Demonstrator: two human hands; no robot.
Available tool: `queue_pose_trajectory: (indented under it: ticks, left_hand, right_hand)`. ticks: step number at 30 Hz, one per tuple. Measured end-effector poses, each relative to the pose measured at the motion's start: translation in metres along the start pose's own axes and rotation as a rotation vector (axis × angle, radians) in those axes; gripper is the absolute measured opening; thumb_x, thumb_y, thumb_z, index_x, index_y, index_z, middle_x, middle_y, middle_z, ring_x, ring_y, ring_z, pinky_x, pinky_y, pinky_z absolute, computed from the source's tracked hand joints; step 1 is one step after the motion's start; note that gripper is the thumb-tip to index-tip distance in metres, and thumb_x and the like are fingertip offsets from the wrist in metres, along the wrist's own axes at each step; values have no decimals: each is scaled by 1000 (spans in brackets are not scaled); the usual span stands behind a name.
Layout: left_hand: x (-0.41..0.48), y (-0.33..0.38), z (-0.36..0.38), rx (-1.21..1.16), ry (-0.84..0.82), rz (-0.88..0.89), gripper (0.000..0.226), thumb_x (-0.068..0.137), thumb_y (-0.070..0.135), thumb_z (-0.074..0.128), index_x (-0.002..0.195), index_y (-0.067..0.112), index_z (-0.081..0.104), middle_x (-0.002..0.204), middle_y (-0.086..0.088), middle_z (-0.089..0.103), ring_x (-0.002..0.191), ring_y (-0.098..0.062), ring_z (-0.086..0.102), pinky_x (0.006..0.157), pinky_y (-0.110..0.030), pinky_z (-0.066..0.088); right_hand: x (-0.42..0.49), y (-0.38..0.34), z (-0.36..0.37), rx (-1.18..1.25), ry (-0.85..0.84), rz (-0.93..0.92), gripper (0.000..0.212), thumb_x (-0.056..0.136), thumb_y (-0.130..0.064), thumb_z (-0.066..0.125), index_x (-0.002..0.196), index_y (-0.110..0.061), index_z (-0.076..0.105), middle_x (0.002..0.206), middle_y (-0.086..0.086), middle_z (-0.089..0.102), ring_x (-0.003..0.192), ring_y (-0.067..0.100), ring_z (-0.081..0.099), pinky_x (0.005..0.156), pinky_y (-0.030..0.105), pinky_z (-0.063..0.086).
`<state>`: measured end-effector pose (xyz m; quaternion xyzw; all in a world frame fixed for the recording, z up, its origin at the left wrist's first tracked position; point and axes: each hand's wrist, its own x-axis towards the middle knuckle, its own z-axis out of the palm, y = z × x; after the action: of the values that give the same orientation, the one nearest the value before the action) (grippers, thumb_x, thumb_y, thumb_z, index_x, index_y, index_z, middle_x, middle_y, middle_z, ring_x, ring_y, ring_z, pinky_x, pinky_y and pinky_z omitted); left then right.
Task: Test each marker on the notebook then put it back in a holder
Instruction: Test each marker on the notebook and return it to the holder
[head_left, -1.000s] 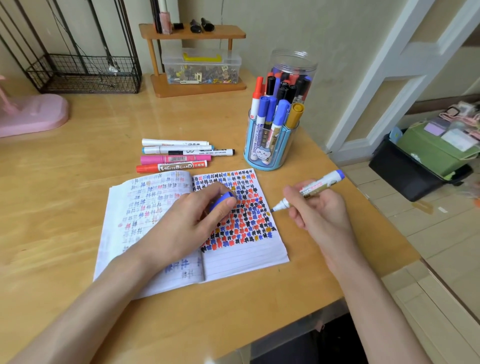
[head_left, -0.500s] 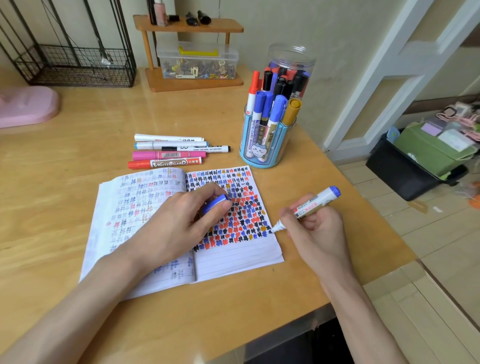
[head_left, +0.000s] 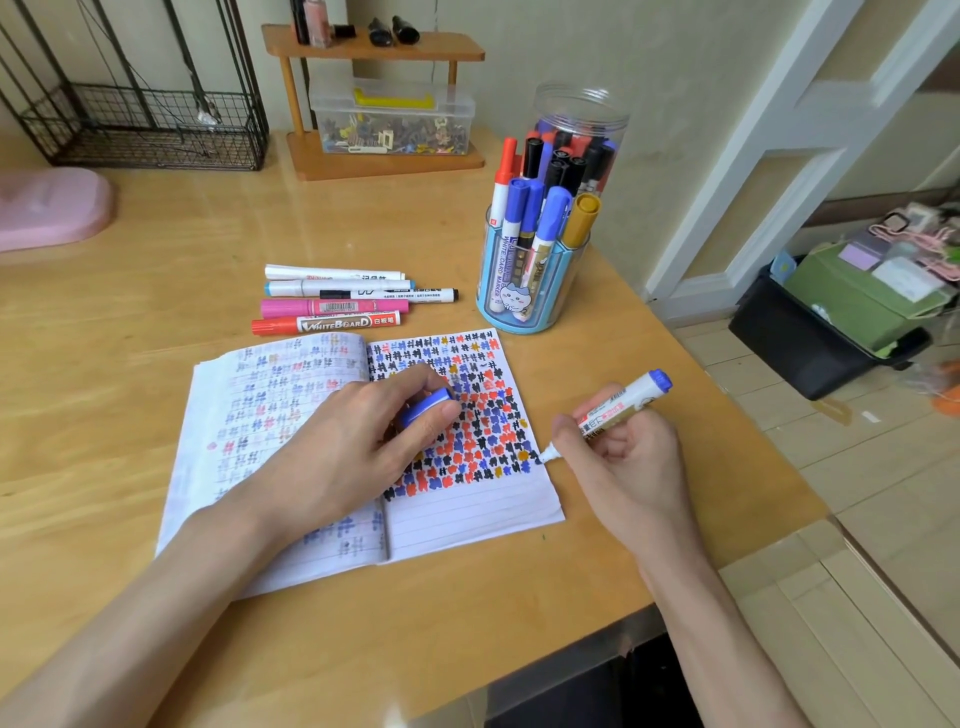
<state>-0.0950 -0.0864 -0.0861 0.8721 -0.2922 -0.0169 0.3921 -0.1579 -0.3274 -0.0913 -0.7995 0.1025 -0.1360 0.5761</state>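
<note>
An open notebook (head_left: 467, 514) lies on the wooden desk, its right page filled with red, blue, black and gold test marks. My right hand (head_left: 623, 462) grips an uncapped white marker with a blue end (head_left: 618, 405); its tip touches the right page's edge. My left hand (head_left: 353, 441) rests on the notebook and holds the blue cap (head_left: 428, 405) between thumb and fingers. A blue holder (head_left: 530, 296) full of upright markers stands beyond the notebook, with a clear jar (head_left: 576, 124) of more markers behind it.
Several markers (head_left: 332, 306) lie side by side on the desk above the notebook. A wooden shelf (head_left: 374, 52) over a clear box, a wire basket (head_left: 140, 130) and a pink object (head_left: 52, 208) are at the back. The desk edge drops off right, beside a black bin (head_left: 810, 343).
My right hand brought the marker tip down and left from above the desk onto the right edge of the page. The left hand stayed on the notebook with the cap.
</note>
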Motion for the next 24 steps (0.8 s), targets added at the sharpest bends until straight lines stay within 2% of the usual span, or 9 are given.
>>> queue_pose_trajectory:
  ticks: [4,9,14,19,22,24]
  left_hand:
    - [0,-1,0,1,-3,-1,26,105,49,48,99,28,60,72,10,61,63,-15,55,56,-21,38]
    - [0,-1,0,-10,-5,4,25,105,49,48,98,28,59,72,9,61,63,-15,55,56,-20,37]
    - [-1,-2,0,-5,-1,10,25,105,51,48,99,29,59,72,9,60,62,-15,54,56,-21,37]
    - [-1,-3,1,4,1,14,24,104,51,48,103,30,61,73,12,60,64,-12,55,58,-20,38]
    - [-1,-4,1,12,4,23,27,105,51,47,103,28,62,77,14,59,66,-12,54,59,-21,38]
    - [-1,-5,2,32,12,32,23,104,49,50,108,30,62,76,17,60,67,-9,56,60,-20,39]
  right_hand:
    - [0,-1,-2,29,-4,17,14,93,-9,73,84,-10,63,63,-9,68,63,6,68,61,22,54]
    - [0,1,0,-17,-24,-17,18,92,-6,73,80,-14,62,59,-16,64,54,0,59,53,12,42]
    - [1,1,-2,43,2,-10,16,94,-9,74,83,-14,63,66,-9,69,65,7,69,62,22,54]
    - [0,2,-1,0,-64,-16,25,93,-7,72,75,-18,60,60,-14,63,57,2,60,56,16,44]
    - [1,3,-2,38,-27,-1,19,94,-10,74,81,-15,61,64,-10,67,63,5,66,61,19,50]
    - [1,4,-1,35,-27,-8,17,94,-12,74,83,-14,61,65,-10,68,62,4,66,59,18,49]
